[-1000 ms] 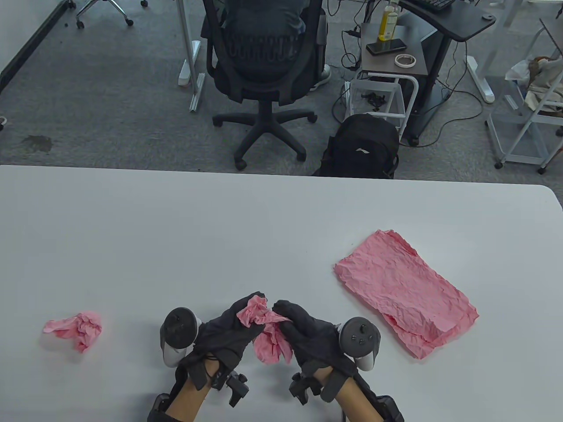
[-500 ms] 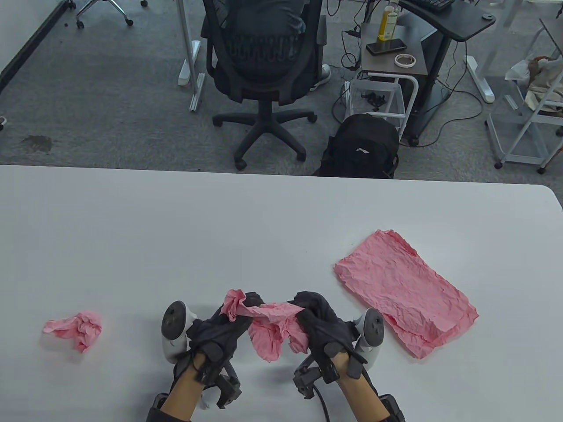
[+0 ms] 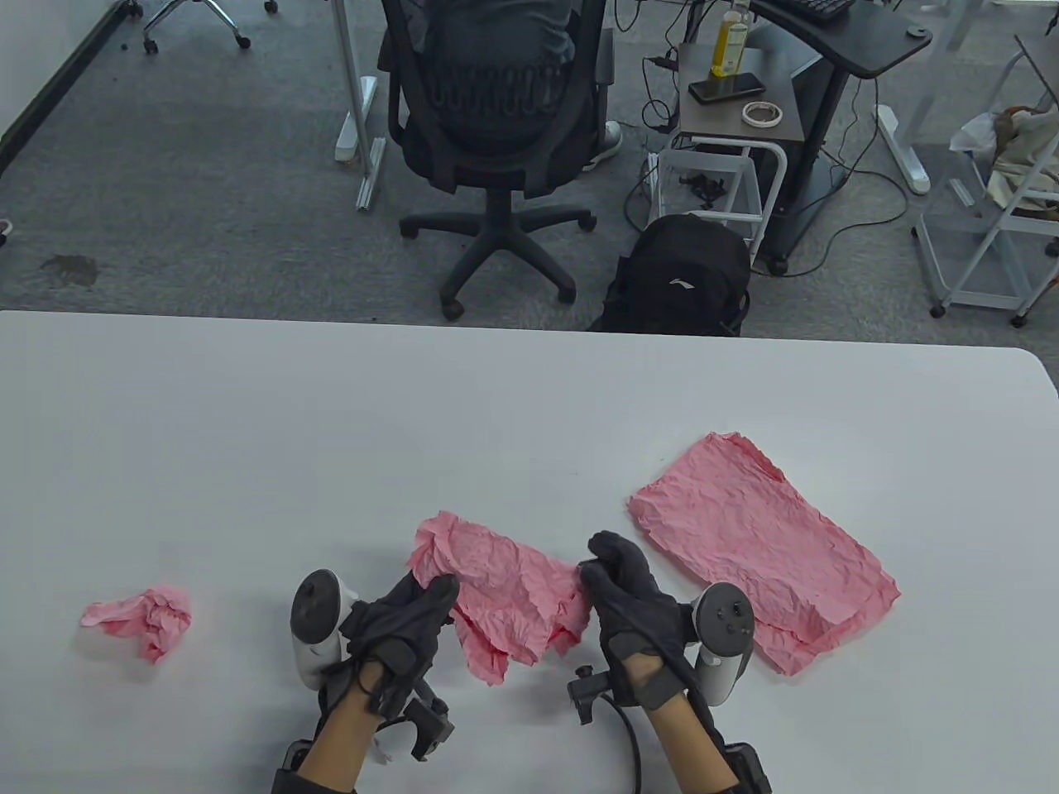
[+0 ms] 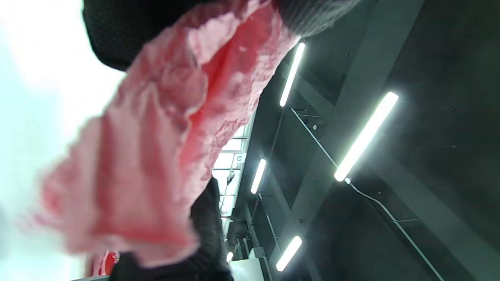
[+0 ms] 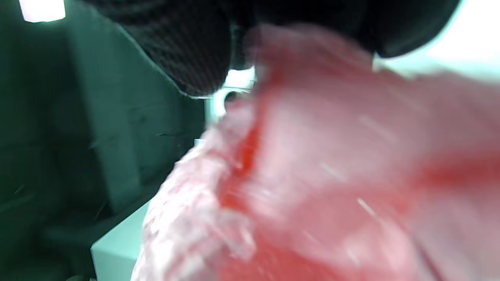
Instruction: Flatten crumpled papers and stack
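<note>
A half-unfolded pink paper [image 3: 505, 591] hangs between my hands above the near part of the white table [image 3: 331, 430]. My left hand [image 3: 426, 591] pinches its left edge and my right hand [image 3: 597, 571] pinches its right edge. The same paper fills the left wrist view [image 4: 156, 148] and, blurred, the right wrist view [image 5: 332, 175]. A flattened pink sheet [image 3: 757, 546] lies to the right of my right hand. A crumpled pink paper ball [image 3: 145, 619] lies on the table at the near left.
Beyond the table's far edge stand an office chair [image 3: 496, 107], a black backpack [image 3: 682, 277] and a small side table [image 3: 736, 99] on the carpet.
My hands have drawn apart and pulled the crumpled paper open into a wider sheet. The flat sheet and the paper ball have not moved.
</note>
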Demonstrator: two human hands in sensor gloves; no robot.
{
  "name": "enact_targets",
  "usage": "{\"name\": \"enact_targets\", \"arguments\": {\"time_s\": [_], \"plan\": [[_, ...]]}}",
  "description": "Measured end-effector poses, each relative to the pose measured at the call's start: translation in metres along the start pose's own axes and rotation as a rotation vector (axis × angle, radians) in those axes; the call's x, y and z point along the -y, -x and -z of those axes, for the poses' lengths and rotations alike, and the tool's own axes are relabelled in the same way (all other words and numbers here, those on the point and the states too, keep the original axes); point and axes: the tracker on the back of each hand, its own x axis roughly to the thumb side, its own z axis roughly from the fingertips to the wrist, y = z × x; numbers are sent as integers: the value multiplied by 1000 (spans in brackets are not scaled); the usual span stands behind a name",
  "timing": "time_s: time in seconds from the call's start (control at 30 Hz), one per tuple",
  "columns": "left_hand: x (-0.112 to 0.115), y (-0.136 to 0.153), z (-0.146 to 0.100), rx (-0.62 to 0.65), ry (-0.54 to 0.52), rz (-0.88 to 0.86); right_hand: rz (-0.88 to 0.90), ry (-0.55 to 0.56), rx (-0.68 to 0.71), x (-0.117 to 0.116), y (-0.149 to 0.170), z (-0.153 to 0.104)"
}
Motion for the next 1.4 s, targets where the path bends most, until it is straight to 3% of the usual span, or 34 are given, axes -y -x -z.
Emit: {"name": "enact_targets", "arguments": {"time_s": [0.07, 0.13, 0.2, 0.3, 0.47, 0.57, 0.73, 0.87, 0.97, 1.07, 1.27, 1.4], "plan": [[2, 2, 0, -12, 4, -6, -261, -61, 284, -8, -24, -4], [5, 3, 1, -11, 16, -20, -483, -188, 452, -28, -43, -13], [11, 1, 3, -1, 71, -30, -564, -347, 460, -51, -47, -24], [20, -4, 4, 23, 141, -17, -648, -459, 366, -66, -41, -29], [25, -7, 5, 33, 172, 109, -553, -317, 422, -54, -42, -23], [23, -9, 4, 48, 122, 189, -439, -260, 419, -44, -42, -19], [18, -12, 2, 46, 50, 280, -327, -216, 315, -32, -34, -10], [-5, -12, -2, -23, -79, 372, -34, -89, 98, -6, -18, 0], [-17, -11, -2, -52, -72, 390, 104, -81, -40, 7, -7, 7], [-17, -12, -3, -53, -76, 367, 59, -147, -163, 7, 2, 7], [-19, -9, -4, -120, -74, 393, -150, -291, -277, 7, 8, 7], [-11, -7, 3, -61, 48, 348, -68, -402, -271, -1, 12, 8]]}}
